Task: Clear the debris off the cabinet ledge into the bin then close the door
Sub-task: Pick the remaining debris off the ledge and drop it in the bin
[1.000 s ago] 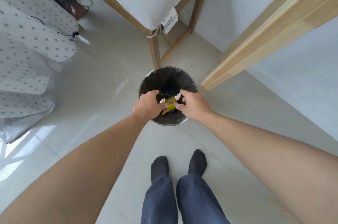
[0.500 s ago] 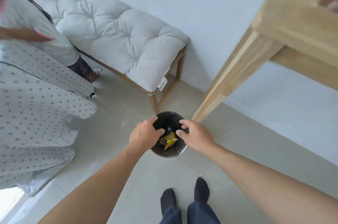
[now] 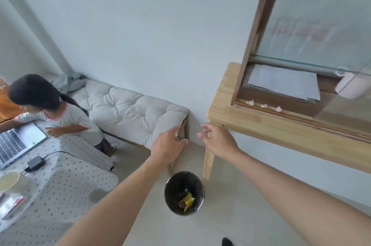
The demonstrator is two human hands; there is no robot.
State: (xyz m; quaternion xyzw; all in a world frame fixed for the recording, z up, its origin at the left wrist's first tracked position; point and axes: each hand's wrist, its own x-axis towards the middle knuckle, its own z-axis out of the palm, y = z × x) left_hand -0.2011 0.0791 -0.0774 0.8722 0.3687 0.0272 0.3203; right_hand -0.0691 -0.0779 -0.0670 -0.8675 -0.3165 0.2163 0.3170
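A small round bin (image 3: 184,193) with a black liner stands on the floor by the table leg, and a yellow wrapper (image 3: 187,201) lies inside it. Three small crumpled white debris bits (image 3: 250,102) lie in a row along the cabinet ledge (image 3: 297,114), in front of the open cabinet. The glass door (image 3: 313,31) looks slid aside. My left hand (image 3: 168,145) and my right hand (image 3: 217,138) are raised above the bin, both empty with fingers apart, left of the ledge.
The cabinet sits on a light wooden table (image 3: 281,135). Inside lie white papers (image 3: 283,82) and a pink cup (image 3: 350,85). A cushioned bench (image 3: 128,113) stands against the wall. At left, another person (image 3: 56,113) is by a dotted-cloth table (image 3: 66,181) with a laptop (image 3: 18,141).
Both hands have let go over the bin and lifted away from it. My view has tilted up from the floor to the cabinet and its ledge.
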